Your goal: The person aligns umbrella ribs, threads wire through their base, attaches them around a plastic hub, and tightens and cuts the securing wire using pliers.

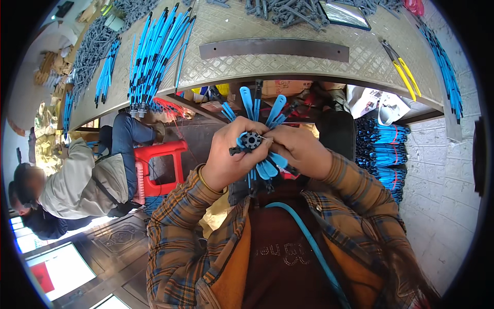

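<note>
Just beyond my chest, my left hand (225, 154) is wrapped round a black notched hub (251, 140), with blue flat blades (277, 108) and black-jointed blue rods fanning out above and below it. My right hand (303, 149) presses in from the other side, its thumb and forefinger pinched at the hub's edge. A thin, pale wire-like piece (263, 137) shows between those fingertips. The lower fingers of both hands are partly hidden behind the blades.
The patterned table ahead holds a dark metal strip (272, 49), yellow-handled pliers (406, 77), bundled blue rods (157, 56) and grey plastic parts (290, 13). At right stand stacked blue-and-black bundles (388, 154). Left are a red stool (172, 162) and a seated person (85, 177).
</note>
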A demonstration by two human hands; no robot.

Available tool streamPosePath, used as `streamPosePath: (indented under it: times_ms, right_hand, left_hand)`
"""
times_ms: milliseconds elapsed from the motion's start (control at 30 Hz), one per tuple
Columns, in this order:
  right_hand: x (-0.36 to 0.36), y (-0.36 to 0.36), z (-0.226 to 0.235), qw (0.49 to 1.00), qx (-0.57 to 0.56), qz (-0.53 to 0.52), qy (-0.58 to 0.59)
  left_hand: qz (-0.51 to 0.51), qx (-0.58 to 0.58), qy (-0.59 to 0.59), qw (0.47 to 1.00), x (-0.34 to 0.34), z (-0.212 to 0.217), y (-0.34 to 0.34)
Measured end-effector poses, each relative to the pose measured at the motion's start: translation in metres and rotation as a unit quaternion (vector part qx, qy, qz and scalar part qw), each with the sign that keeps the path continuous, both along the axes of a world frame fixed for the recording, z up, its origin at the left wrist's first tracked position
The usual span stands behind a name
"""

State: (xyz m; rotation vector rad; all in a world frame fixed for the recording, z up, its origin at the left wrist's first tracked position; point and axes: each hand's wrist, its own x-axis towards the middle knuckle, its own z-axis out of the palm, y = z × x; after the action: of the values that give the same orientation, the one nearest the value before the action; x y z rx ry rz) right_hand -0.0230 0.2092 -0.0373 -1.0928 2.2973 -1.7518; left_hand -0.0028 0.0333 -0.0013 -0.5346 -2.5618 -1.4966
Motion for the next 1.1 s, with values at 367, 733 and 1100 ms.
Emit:
streamPosePath:
  times_ms: [367,733,1100]
  right_hand:
    - [-0.007,0.027,0.042,0.982,0.130,0.128,0.047]
    - [-0.019,0.013,0.035,0.986,0.129,0.072,0.080]
    - [-0.006,0.028,0.014,0.995,0.085,0.055,-0.004]
  left_hand:
    - [-0.009,0.002,0.015,1.000,0.015,-0.002,0.004]
    - [-0.072,-0.038,0.055,0.995,0.005,-0.001,-0.011]
    - [-0.079,-0.018,0.103,0.991,0.013,-0.008,-0.003]
